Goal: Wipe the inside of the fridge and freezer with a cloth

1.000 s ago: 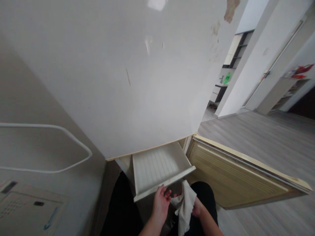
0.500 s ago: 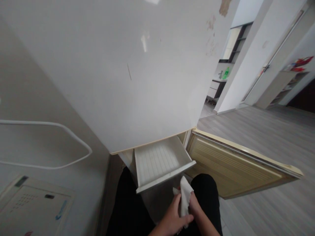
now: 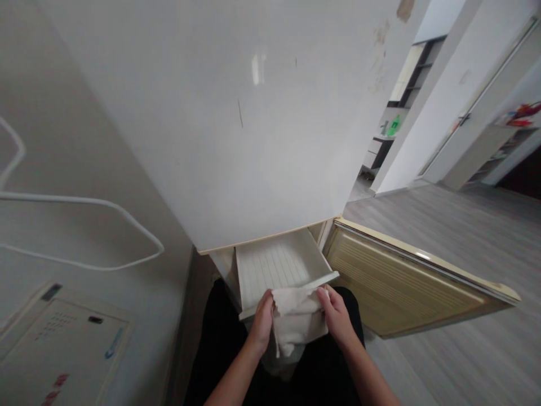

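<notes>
Between my two hands a white cloth [image 3: 298, 316] is spread, its upper edge wavy and its lower part hanging in folds. My left hand [image 3: 262, 321] pinches its left side, and my right hand [image 3: 336, 313] grips its right upper corner. Just beyond the cloth, a white freezer drawer [image 3: 274, 262] with a ribbed bottom is pulled out of the lower compartment of a white fridge [image 3: 253, 169]. The cloth covers part of the drawer's front edge; I cannot tell whether they touch.
The yellowed fridge door [image 3: 406, 282] stands swung out to the right. On the left wall are a white cable [image 3: 127, 211] and a metal box [image 3: 71, 338]. My knees in black trousers flank the drawer. Grey wooden floor [image 3: 465, 237] stretches right towards a doorway and a shelf.
The cloth was bunched between my hands, held close together over my right thigh. Now my hands are apart and the cloth is spread, further left and in front of the drawer.
</notes>
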Action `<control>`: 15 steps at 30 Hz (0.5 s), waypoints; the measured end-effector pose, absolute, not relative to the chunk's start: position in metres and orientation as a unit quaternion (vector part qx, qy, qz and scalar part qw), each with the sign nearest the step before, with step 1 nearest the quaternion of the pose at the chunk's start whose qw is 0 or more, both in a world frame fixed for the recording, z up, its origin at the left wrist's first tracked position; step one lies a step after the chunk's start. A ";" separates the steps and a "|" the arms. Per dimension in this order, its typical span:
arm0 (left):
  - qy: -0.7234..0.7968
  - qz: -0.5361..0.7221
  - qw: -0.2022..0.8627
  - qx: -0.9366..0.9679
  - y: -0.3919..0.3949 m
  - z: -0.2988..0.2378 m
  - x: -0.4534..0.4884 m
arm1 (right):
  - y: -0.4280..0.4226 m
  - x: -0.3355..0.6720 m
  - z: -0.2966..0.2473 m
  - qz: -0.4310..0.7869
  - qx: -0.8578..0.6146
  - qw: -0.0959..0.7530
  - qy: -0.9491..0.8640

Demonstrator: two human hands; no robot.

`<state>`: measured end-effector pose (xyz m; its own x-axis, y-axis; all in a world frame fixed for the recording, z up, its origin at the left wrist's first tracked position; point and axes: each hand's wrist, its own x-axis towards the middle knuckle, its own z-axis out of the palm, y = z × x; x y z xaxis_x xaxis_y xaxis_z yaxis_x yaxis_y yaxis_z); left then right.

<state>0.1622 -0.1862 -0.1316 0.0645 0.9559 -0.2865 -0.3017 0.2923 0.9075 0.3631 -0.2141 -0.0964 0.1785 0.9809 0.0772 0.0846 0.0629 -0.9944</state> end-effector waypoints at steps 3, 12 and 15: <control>0.376 0.430 0.674 0.468 -0.180 -0.116 0.151 | -0.191 0.360 -0.079 0.347 -0.564 0.530 -0.530; 0.567 0.334 0.369 0.657 -0.094 -0.119 0.125 | -0.071 0.355 -0.067 0.102 -0.694 0.315 -0.639; 0.608 0.223 0.230 0.726 -0.095 -0.133 0.109 | -0.045 0.340 -0.093 0.085 -0.714 0.168 -0.675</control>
